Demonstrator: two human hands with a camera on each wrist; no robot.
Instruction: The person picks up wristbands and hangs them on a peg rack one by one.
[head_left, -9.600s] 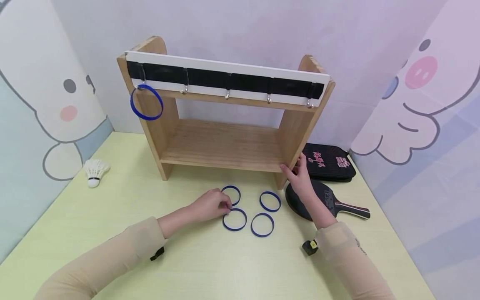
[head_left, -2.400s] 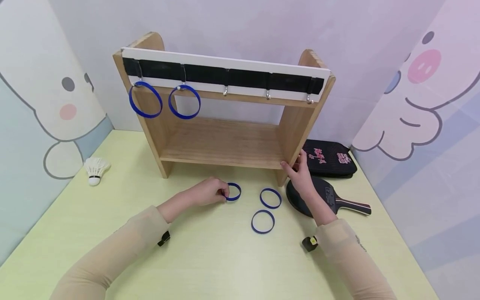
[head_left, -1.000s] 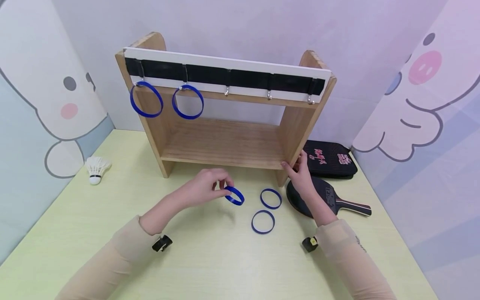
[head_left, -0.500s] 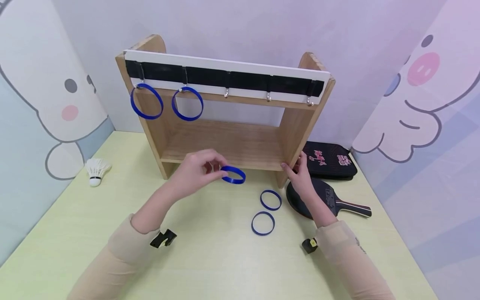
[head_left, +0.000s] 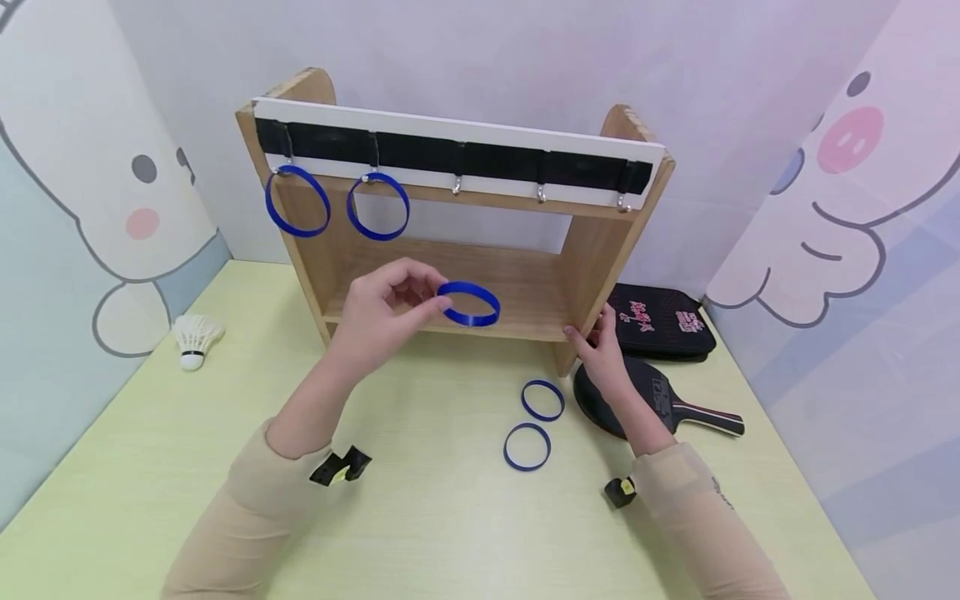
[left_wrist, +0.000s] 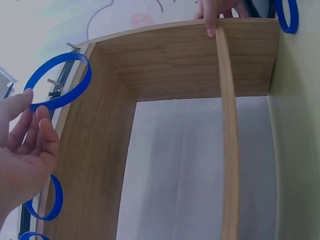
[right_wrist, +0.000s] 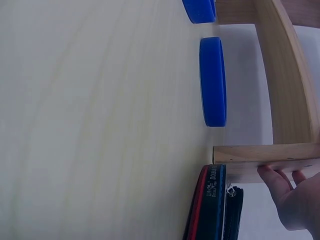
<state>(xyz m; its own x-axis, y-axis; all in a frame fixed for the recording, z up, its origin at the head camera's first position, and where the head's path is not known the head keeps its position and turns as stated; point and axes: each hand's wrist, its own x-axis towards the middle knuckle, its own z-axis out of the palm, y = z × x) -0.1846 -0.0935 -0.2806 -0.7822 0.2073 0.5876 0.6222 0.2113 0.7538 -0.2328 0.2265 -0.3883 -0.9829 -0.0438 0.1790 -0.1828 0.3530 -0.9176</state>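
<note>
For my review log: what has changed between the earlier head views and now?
A second blue ring now hangs beside the first ring. The left hand has picked up a third ring from the table and raised it in front of the wooden rack. Unchanged: two rings on the table, the right hand gripping the rack, the shuttlecock.

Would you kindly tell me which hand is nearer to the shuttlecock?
Left: the left hand, pinching a blue ring, is right of the shuttlecock; the right hand, gripping the shelf, is farther right.
</note>
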